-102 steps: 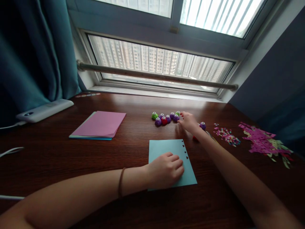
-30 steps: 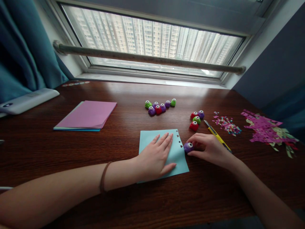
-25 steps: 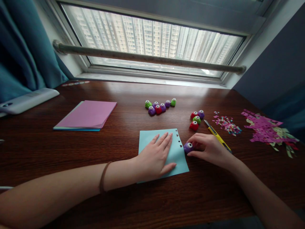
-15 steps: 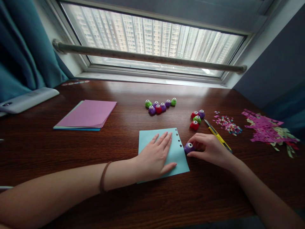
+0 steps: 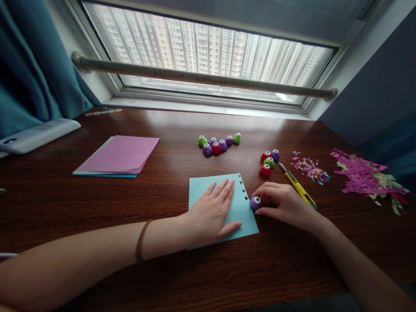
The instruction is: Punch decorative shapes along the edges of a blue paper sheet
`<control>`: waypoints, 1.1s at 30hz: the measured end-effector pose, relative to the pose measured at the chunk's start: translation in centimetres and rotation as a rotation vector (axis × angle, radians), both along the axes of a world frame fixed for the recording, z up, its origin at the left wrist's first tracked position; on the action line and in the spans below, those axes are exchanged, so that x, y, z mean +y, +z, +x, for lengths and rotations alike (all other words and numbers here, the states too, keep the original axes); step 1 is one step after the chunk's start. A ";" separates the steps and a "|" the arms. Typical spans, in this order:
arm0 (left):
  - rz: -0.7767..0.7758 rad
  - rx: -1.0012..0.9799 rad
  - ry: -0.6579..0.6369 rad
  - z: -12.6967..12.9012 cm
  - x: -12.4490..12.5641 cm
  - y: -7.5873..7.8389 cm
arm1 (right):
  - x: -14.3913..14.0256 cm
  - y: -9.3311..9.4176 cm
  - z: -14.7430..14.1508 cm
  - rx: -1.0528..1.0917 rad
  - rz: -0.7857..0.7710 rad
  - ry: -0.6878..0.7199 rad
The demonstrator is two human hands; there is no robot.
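The left hand (image 5: 212, 212) lies flat, fingers spread wide, pressing a light blue sheet of paper (image 5: 242, 212) onto the dark wooden counter (image 5: 182, 277). A brown hair tie (image 5: 140, 245) circles that wrist. At the sheet's right edge the right hand (image 5: 282, 203) is closed narrowly around a small purple punch (image 5: 255, 202), thumb below and fingers curled over its far side — the punch sits right at the paper's edge, at about 3 o'clock from the left hand. A short row of small punched holes (image 5: 242, 187) runs along that same edge, just beyond the punch at 12 o'clock.

Just past the right hand, at 1 o'clock, a yellow utility knife (image 5: 298, 186) lies on the counter, close beside the knuckles. At 12 o'clock from the right hand stands a small cluster of red, green and purple punches (image 5: 269, 161); a longer group of punches (image 5: 218, 144) sits farther off at 11 o'clock. Confetti bits (image 5: 311, 169) and a heap of punched pink scraps (image 5: 365, 177) lie out at 2 o'clock. A stack of pink and blue paper (image 5: 118, 161) rests well apart at 10 o'clock from the left hand — beyond it, a white device (image 5: 35, 135) near the teal curtain (image 5: 29, 69).
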State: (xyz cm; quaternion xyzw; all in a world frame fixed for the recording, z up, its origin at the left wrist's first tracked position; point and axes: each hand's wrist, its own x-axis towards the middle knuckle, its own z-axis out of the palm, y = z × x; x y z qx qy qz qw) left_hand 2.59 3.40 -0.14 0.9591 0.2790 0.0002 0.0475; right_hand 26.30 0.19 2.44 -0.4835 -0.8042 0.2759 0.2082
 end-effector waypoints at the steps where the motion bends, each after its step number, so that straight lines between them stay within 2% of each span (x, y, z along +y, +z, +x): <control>1: 0.000 -0.006 0.000 0.0 0.0 0.0 | 0.0 0.0 0.0 0.010 0.001 0.009; 8: -0.017 -0.015 0.006 0.0 0.0 0.0 | 0.0 -0.2 -0.5 0.076 0.018 0.036; 33: -0.032 -0.023 -0.040 -0.2 0.6 0.3 | -0.3 -0.1 -0.8 0.060 0.006 0.051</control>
